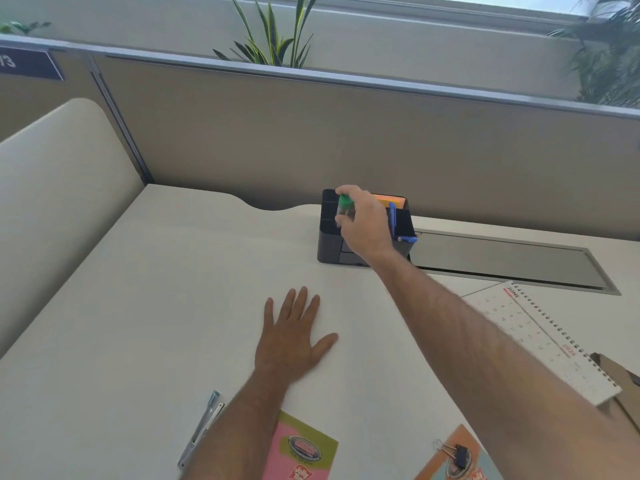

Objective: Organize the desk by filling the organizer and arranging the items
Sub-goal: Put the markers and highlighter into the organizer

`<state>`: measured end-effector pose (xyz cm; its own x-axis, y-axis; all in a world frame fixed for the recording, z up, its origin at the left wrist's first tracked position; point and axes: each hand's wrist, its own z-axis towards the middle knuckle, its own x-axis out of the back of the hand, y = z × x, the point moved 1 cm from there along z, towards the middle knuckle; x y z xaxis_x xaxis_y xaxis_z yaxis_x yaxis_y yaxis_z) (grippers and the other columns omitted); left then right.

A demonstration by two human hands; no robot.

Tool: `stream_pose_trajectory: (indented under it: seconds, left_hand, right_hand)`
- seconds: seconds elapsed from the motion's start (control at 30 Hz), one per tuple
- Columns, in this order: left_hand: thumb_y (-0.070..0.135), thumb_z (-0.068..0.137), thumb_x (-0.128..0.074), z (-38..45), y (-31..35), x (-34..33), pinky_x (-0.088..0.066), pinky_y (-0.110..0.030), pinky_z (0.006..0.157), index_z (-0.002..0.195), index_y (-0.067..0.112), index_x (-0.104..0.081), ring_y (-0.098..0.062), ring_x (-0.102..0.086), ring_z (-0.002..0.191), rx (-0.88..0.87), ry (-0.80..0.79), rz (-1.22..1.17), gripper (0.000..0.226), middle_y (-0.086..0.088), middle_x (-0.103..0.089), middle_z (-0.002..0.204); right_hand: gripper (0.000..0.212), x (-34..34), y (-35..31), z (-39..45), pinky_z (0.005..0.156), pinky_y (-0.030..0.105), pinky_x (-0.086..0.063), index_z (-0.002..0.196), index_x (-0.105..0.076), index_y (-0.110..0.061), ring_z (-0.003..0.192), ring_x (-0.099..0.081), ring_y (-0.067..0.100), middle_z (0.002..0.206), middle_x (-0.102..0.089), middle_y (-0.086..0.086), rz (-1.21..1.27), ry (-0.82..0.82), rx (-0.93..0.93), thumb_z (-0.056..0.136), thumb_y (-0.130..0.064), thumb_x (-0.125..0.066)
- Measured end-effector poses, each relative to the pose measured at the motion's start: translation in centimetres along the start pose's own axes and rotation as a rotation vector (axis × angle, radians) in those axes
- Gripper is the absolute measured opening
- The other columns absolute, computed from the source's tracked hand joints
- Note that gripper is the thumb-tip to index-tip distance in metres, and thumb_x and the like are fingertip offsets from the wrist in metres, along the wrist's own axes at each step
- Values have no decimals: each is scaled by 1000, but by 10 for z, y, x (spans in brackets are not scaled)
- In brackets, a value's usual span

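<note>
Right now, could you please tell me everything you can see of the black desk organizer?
The black desk organizer is a boxy caddy, seemingly matte plastic, standing upright at the far edge of the desk against the partition. Its top is split into compartments; what look like shallow drawers show low on its front. Orange sticky notes stand in a rear slot, and a blue tool sticks out on its right. The right hand holds a green-capped container over it, hiding its middle.

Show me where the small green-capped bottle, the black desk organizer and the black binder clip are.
small green-capped bottle (pixel 344 204): head view, on its green cap, held in the right hand.
black desk organizer (pixel 327 233): head view, on its left front wall.
black binder clip (pixel 460 457): head view, on its black body, clipped on an orange card.
</note>
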<state>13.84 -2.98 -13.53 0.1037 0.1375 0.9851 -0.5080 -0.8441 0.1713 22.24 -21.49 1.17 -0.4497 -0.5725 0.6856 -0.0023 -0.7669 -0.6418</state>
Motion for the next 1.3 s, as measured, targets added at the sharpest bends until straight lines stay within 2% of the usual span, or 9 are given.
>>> stream_pose_trajectory:
  seconds: [0.1, 0.3, 0.37, 0.67, 0.83, 1.0, 1.03, 1.2, 1.3]
  left_hand:
    - [76, 90, -11, 1, 0, -1, 7, -55, 118, 156, 28, -7, -18, 6, 151, 1, 6, 6, 83, 3, 1, 165]
    - [76, 90, -17, 2, -1, -6, 2, -56, 118, 156, 27, -17, -18, -4, 152, 4, 47, -5, 82, 1, -9, 164]
    - [76, 90, -16, 2, 0, -6, 4, -55, 118, 156, 28, -14, -18, -1, 152, 5, 36, -1, 82, 2, -6, 165]
    - [77, 89, -10, 1, 0, -2, 9, -55, 118, 156, 29, -4, -17, 8, 151, 11, -11, 8, 84, 3, 4, 165]
    - [77, 88, -6, 0, 2, 0, 9, -56, 118, 156, 29, -1, -18, 9, 151, 26, -53, 6, 84, 2, 6, 165]
    - [78, 68, 29, -17, 4, 3, 8, -58, 117, 155, 29, 5, -19, 12, 151, 22, -101, 26, 103, 0, 11, 164]
    - [78, 67, 31, -20, 4, 3, 8, -58, 117, 155, 30, 6, -19, 12, 151, 28, -111, 20, 104, 1, 11, 164]
    - [75, 72, 14, -32, 6, 8, 7, -57, 118, 155, 31, 3, -18, 10, 151, 61, -161, -14, 95, 2, 10, 164]
    - [75, 83, 4, -37, 8, 11, 6, -57, 118, 155, 30, 3, -19, 9, 151, 70, -180, -8, 85, 1, 10, 164]
  right_hand:
    - [48, -11, 5, 0, 88, 27, -47, 128, -56, -17, 108, -56, 21, 121, -60, 6, -42, -74, -39, 85, 1, -68]
    - [40, -21, 19, -3, 97, 37, -49, 126, -58, -24, 113, -54, 26, 122, -63, 6, -126, -192, -135, 90, -11, -67]
    - [40, -22, 18, -5, 99, 44, -47, 128, -57, -25, 117, -49, 28, 125, -61, 6, -191, -232, -150, 91, -14, -66]
    - [50, -6, 14, -18, 103, 45, -31, 140, -46, -26, 129, -38, 26, 138, -54, 1, -335, -312, -59, 94, -17, -61]
    - [34, 7, 16, -71, 98, 43, -46, 124, -64, -18, 114, -52, 20, 123, -66, -1, -149, -183, 152, 91, -11, -64]
    - [20, 20, 18, -185, 77, 24, -49, 107, -69, -19, 84, -57, 11, 100, -68, -7, 46, -373, 313, 87, -17, -69]
    - [18, 23, 18, -208, 75, 23, -48, 104, -69, -19, 82, -57, 10, 96, -67, -8, 74, -427, 325, 86, -19, -70]
    - [17, 37, 14, -304, 73, 23, -45, 95, -68, -17, 81, -55, 10, 88, -65, -3, 135, -618, 410, 87, -32, -70]
    - [29, 44, 4, -337, 74, 25, -42, 92, -67, -20, 82, -52, 11, 91, -62, -7, 99, -705, 506, 85, -48, -67]
